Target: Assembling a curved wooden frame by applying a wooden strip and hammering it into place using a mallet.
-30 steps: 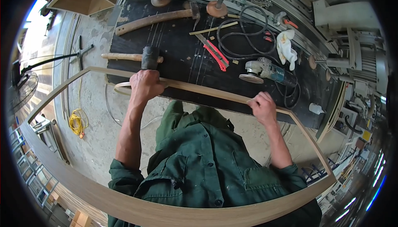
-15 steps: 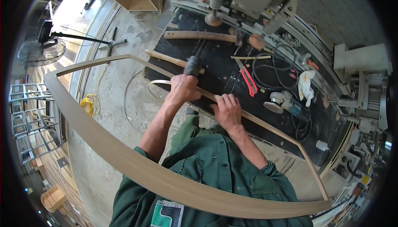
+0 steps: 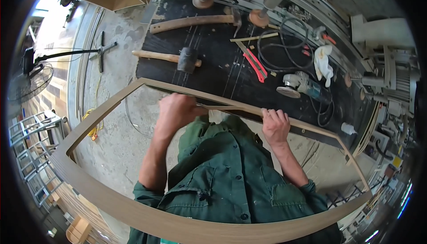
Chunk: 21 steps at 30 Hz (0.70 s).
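Left hand (image 3: 177, 110) and right hand (image 3: 275, 127) have moved apart; fingers hold, respectively, a thin strip (image 3: 220, 107) and the wooden frame (image 3: 222, 232), its far rail (image 3: 311, 128) along the tabletop's (image 3: 209, 75) near edge. Keep strip tension even.

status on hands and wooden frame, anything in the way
Left hand on thin strip; right hand on wooden frame, far side. Near side crosses before green shirt. Mallet, angle grinder beyond it on black bench.
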Each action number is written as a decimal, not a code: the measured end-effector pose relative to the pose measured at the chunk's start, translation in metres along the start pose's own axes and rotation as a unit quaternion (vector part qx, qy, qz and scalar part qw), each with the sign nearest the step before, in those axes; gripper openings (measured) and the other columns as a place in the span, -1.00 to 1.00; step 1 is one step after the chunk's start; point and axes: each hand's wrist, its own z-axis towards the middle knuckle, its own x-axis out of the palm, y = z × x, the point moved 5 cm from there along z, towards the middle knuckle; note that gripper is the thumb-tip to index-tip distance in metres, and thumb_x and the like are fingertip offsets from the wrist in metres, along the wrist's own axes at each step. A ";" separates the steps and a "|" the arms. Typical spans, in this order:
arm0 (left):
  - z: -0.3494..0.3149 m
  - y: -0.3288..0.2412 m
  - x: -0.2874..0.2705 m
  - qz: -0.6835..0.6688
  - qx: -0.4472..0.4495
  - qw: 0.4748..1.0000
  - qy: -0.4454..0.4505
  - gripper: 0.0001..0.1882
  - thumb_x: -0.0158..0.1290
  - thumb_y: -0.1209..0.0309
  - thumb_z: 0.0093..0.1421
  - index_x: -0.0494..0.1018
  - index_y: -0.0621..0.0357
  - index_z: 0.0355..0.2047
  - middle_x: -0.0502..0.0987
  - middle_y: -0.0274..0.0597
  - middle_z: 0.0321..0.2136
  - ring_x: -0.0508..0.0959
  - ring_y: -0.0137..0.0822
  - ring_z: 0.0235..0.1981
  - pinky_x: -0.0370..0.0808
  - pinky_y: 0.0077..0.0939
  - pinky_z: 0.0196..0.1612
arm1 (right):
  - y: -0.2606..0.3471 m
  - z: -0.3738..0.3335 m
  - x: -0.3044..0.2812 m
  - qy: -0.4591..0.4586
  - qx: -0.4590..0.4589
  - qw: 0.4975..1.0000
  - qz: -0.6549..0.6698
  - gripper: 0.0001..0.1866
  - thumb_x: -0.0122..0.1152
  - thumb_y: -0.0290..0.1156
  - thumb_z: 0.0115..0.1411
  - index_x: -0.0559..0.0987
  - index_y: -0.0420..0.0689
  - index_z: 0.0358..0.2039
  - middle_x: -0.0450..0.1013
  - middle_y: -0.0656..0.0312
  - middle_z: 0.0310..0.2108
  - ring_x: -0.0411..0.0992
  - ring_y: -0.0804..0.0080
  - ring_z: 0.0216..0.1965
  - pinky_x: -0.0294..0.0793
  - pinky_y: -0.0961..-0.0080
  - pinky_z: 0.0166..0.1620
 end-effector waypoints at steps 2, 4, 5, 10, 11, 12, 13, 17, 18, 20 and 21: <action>-0.002 0.003 -0.015 -0.039 -0.020 0.999 0.004 -0.67 0.46 0.10 0.04 0.70 0.11 -0.51 0.63 -0.05 -0.58 0.68 0.02 -0.45 0.58 -0.14 -0.35 | -0.007 -0.003 -0.001 -0.003 0.002 1.000 0.009 -0.77 0.30 -0.45 0.18 0.70 -0.05 -0.14 0.46 0.32 -0.40 0.44 0.26 -0.31 0.40 0.26 -0.24; -0.001 0.006 -0.013 -0.006 -0.024 1.000 0.001 -0.65 0.43 0.07 0.06 0.71 0.12 -0.52 0.64 -0.04 -0.58 0.68 0.03 -0.45 0.58 -0.12 -0.35 | -0.009 -0.004 -0.002 -0.010 -0.007 1.000 0.022 -0.79 0.31 -0.44 0.19 0.70 -0.05 -0.13 0.45 0.33 -0.40 0.43 0.27 -0.31 0.39 0.26 -0.25; 0.001 0.007 -0.012 0.027 -0.028 0.999 -0.006 -0.62 0.40 0.04 0.08 0.71 0.12 -0.52 0.64 -0.03 -0.57 0.69 0.05 -0.45 0.58 -0.09 -0.36 | -0.010 -0.005 -0.002 -0.007 -0.010 1.000 0.021 -0.77 0.32 -0.44 0.19 0.71 -0.06 -0.12 0.46 0.33 -0.40 0.43 0.28 -0.31 0.39 0.27 -0.25; 0.014 0.015 0.003 0.056 -0.071 0.996 -0.001 -0.65 0.37 0.07 0.11 0.73 0.12 -0.47 0.65 0.02 -0.53 0.70 0.07 -0.41 0.58 -0.05 -0.32 | -0.011 -0.004 -0.003 -0.001 -0.011 0.999 0.037 -0.77 0.33 -0.44 0.18 0.71 -0.05 -0.12 0.46 0.34 -0.40 0.43 0.29 -0.32 0.39 0.27 -0.24; 0.016 0.017 0.006 0.058 -0.083 0.995 0.004 -0.66 0.37 0.08 0.12 0.73 0.12 -0.46 0.66 0.04 -0.52 0.70 0.08 -0.40 0.58 -0.04 -0.31 | -0.012 -0.004 -0.003 0.003 -0.007 0.999 0.034 -0.76 0.34 -0.43 0.17 0.71 -0.04 -0.12 0.45 0.34 -0.40 0.42 0.29 -0.31 0.39 0.27 -0.24; 0.018 0.018 0.006 0.060 -0.087 0.994 0.004 -0.66 0.37 0.08 0.12 0.73 0.12 -0.46 0.66 0.04 -0.52 0.70 0.08 -0.40 0.58 -0.04 -0.31 | -0.012 -0.004 -0.002 0.007 -0.005 0.999 0.033 -0.75 0.34 -0.43 0.17 0.71 -0.04 -0.12 0.45 0.35 -0.40 0.42 0.30 -0.31 0.39 0.26 -0.24; 0.019 0.019 0.007 0.068 -0.097 0.993 0.014 -0.67 0.37 0.09 0.11 0.73 0.12 -0.45 0.66 0.03 -0.51 0.70 0.07 -0.40 0.59 -0.06 -0.29 | -0.011 -0.003 -0.002 0.009 -0.007 0.999 0.037 -0.75 0.34 -0.43 0.17 0.71 -0.04 -0.12 0.45 0.35 -0.40 0.42 0.30 -0.31 0.39 0.26 -0.24; 0.027 0.024 0.013 0.098 -0.105 0.989 0.030 -0.70 0.37 0.11 0.11 0.74 0.11 -0.44 0.67 0.01 -0.51 0.70 0.06 -0.41 0.60 -0.07 -0.28 | -0.014 -0.001 -0.002 0.020 -0.002 0.999 0.038 -0.75 0.35 -0.42 0.15 0.70 -0.02 -0.12 0.44 0.35 -0.40 0.42 0.28 -0.29 0.39 0.24 -0.24; 0.028 0.026 0.015 0.098 -0.107 0.989 0.030 -0.70 0.37 0.11 0.11 0.74 0.11 -0.44 0.67 0.01 -0.51 0.70 0.06 -0.41 0.60 -0.07 -0.28 | -0.014 -0.001 -0.002 0.020 -0.002 0.999 0.037 -0.75 0.35 -0.42 0.15 0.70 -0.02 -0.13 0.44 0.35 -0.40 0.41 0.28 -0.29 0.38 0.24 -0.24; 0.029 0.030 0.017 0.100 -0.103 0.989 0.033 -0.75 0.31 0.16 0.09 0.73 0.07 -0.44 0.66 0.04 -0.52 0.70 0.10 -0.40 0.60 -0.03 -0.29 | -0.014 0.001 -0.002 0.025 -0.004 0.999 0.040 -0.75 0.35 -0.42 0.15 0.70 -0.02 -0.13 0.44 0.35 -0.40 0.41 0.28 -0.29 0.38 0.23 -0.23; 0.030 0.030 0.017 0.099 -0.104 0.989 0.034 -0.75 0.31 0.16 0.09 0.73 0.07 -0.44 0.66 0.04 -0.52 0.70 0.10 -0.40 0.60 -0.03 -0.29 | -0.014 0.001 -0.002 0.029 -0.003 0.999 0.042 -0.75 0.35 -0.42 0.14 0.70 -0.02 -0.13 0.44 0.35 -0.40 0.41 0.27 -0.29 0.38 0.23 -0.23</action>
